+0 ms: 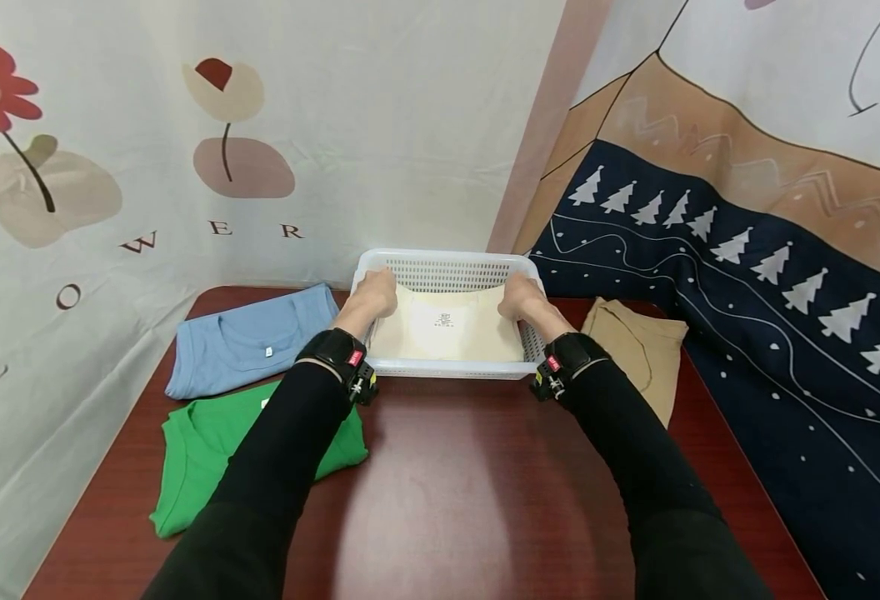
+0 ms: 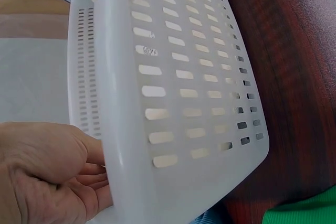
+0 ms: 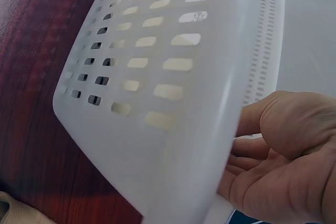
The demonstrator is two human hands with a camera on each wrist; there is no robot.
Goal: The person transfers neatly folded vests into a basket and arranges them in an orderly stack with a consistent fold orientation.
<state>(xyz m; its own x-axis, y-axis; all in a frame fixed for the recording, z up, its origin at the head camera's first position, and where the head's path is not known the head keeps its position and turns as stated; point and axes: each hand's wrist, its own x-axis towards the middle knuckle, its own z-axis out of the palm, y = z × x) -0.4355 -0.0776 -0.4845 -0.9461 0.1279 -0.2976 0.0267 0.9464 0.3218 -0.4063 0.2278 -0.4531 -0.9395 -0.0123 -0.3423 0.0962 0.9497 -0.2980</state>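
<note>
A white plastic basket (image 1: 447,368) with slotted walls stands toward the back of the table. Inside it is a folded cream shirt (image 1: 447,337) with small dark print near its upper edge. My left hand (image 1: 375,296) reaches over the basket's left side and grips the shirt's upper left corner. At the opposite corner, my right hand (image 1: 522,297) grips the same shirt. Both wrist views show the thumbs dipping behind the basket's near rim (image 2: 113,98), which hides the fingertips. Cream cloth shows through the slots (image 3: 176,65).
Left of the basket lies a folded light blue shirt (image 1: 252,337), with a folded green shirt (image 1: 207,442) nearer me. A folded tan garment (image 1: 635,350) lies on the right. The reddish-brown table (image 1: 440,483) extends in front. Printed curtains (image 1: 380,125) hang behind.
</note>
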